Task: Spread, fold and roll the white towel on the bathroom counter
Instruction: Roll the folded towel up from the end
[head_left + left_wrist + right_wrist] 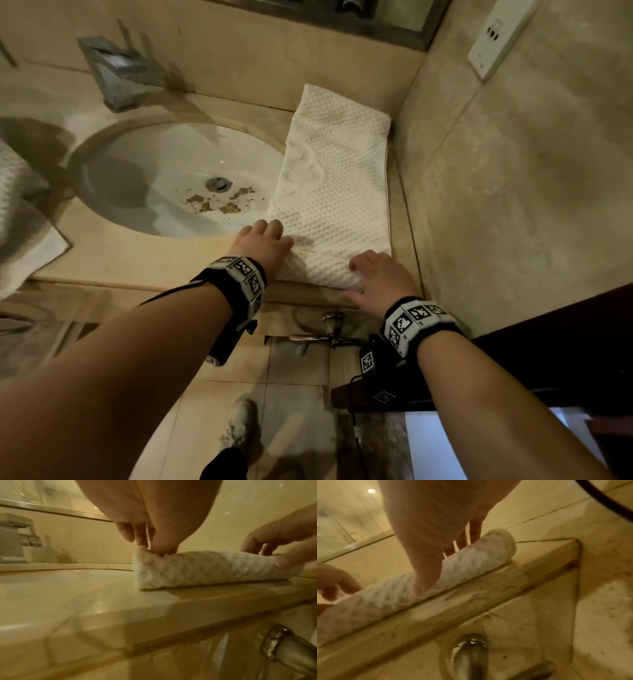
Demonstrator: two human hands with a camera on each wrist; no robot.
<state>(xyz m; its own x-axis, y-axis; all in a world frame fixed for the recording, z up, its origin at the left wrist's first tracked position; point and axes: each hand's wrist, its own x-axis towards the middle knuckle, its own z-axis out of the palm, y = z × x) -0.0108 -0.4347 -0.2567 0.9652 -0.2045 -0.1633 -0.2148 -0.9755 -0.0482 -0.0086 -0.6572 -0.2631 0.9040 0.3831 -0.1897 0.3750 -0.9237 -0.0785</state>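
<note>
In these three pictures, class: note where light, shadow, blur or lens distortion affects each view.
Head view: warm dim light, a dark shadow across the sink, wide-angle bending at the edges. Left wrist view: white towel soft, counter edge blurred. Right wrist view: overall blur, yellow cast, a lamp glare spot at upper left.

Nubbly white cloth towel (337, 192) on the glossy, smooth stone counter (137, 253).

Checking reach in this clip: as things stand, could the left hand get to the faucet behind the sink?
Probably yes. The left hand pinches the near end of the white towel beside the sink; nothing stands between it and the faucet, though it must first release the towel.
</note>
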